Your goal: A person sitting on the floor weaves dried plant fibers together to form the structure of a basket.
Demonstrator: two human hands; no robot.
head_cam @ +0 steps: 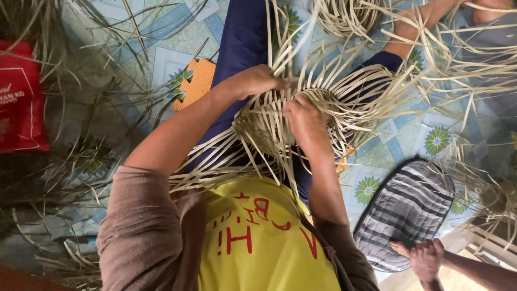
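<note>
A half-woven basket (258, 129) of pale flat straw strips rests on my lap, over dark blue trousers. Loose strip ends (355, 91) fan out from it on all sides. My left hand (257, 81) is at the basket's upper edge, fingers closed on a few upright strips. Just to its right, my right hand (304, 121) presses on the weave with fingers curled around strips. My yellow shirt and brown sleeves fill the lower middle of the view.
A red bag (19, 97) lies at the left among dark loose strips. An orange jagged-edged piece (196, 81) sits on the blue flowered floor mat (161, 48). Another person's hand (425, 258) rests by a striped grey cushion (404, 210). Someone else's arm (414, 24) works straw at top right.
</note>
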